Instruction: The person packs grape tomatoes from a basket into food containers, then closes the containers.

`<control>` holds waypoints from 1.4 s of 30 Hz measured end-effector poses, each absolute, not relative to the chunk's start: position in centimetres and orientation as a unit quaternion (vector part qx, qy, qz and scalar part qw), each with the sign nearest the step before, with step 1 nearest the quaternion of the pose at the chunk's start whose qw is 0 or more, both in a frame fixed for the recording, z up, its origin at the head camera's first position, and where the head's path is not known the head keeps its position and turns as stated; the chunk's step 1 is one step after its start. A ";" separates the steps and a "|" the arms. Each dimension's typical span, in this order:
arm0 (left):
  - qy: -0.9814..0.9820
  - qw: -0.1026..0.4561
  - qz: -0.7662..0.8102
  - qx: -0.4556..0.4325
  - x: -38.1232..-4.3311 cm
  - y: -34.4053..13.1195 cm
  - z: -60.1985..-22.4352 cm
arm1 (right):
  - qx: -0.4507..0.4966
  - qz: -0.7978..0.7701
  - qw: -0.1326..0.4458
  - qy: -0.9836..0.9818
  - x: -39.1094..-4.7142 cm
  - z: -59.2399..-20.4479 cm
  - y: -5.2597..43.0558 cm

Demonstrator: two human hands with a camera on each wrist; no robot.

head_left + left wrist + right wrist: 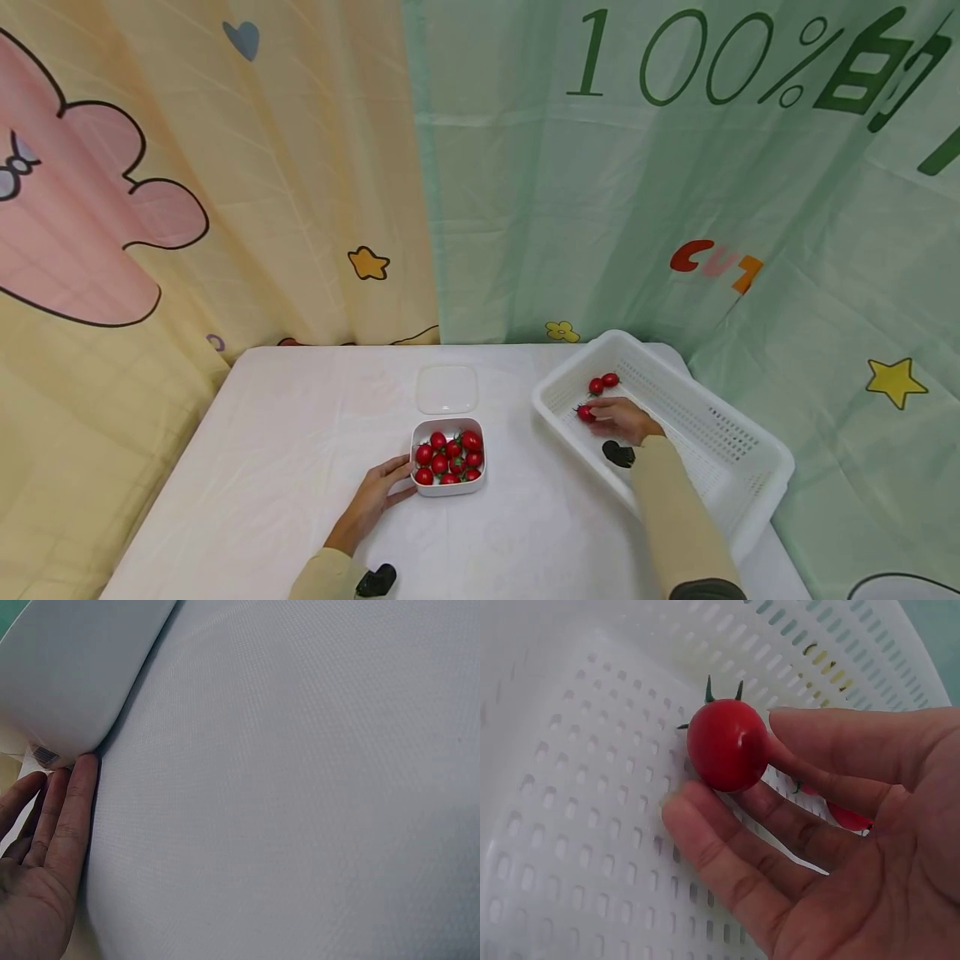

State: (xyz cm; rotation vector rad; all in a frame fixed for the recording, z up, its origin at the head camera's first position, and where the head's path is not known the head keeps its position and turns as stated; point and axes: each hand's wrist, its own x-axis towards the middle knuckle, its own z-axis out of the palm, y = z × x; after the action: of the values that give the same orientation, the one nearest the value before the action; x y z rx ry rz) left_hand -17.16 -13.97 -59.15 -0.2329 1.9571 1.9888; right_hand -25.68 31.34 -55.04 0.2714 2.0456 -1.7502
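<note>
In the head view my left hand (375, 497) rests at the left side of a small white box (450, 490) full of red cherry tomatoes (439, 463). Its fairly straight fingertips touch the lower wall of the box (67, 682) in the left wrist view. Inside a white perforated basket (720, 425), my right hand (618, 419) holds one cherry tomato (727, 745) with green sepals between thumb and fingers. Two more tomatoes (603, 383) lie in the basket just beyond that hand; in the right wrist view its fingers partly cover them.
Behind the box, a clear flat lid (447, 389) lies on the white-covered table (300, 417). The basket stands slantwise at the table's right side. Printed curtains (495, 208) hang along the back and sides.
</note>
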 end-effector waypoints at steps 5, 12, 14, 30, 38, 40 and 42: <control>0.692 0.171 0.697 -0.079 -17.2 -14.0 -59.1 | 0.102 -0.653 0.238 0.712 -26.0 -55.1 30.7; 0.693 0.176 0.695 -0.075 -17.0 -14.0 -58.8 | 0.076 -0.667 0.285 0.685 -26.4 -55.1 30.0; 0.691 0.174 0.697 -0.078 -17.0 -13.9 -58.8 | 0.066 -0.664 0.294 0.685 -26.4 -55.1 29.8; 0.687 0.165 0.702 -0.087 -17.1 -13.9 -59.0 | 0.012 -0.612 0.332 0.718 -26.7 -54.4 29.1; 0.689 0.166 0.701 -0.084 -17.1 -13.9 -59.0 | -0.030 -0.613 0.332 0.716 -26.6 -53.6 28.8; 0.690 0.165 0.700 -0.085 -17.1 -13.9 -59.0 | -0.037 -0.613 0.332 0.716 -26.6 -53.4 28.6; 0.691 0.165 0.699 -0.085 -17.1 -13.9 -59.0 | -0.042 -0.611 0.332 0.717 -26.6 -53.1 28.5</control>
State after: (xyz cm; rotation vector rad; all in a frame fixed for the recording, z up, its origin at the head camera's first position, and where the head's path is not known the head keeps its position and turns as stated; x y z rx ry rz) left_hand -17.11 -13.88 -59.03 -0.2432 1.9683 1.9903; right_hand -26.59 28.46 -53.07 -0.1091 1.8743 -1.5974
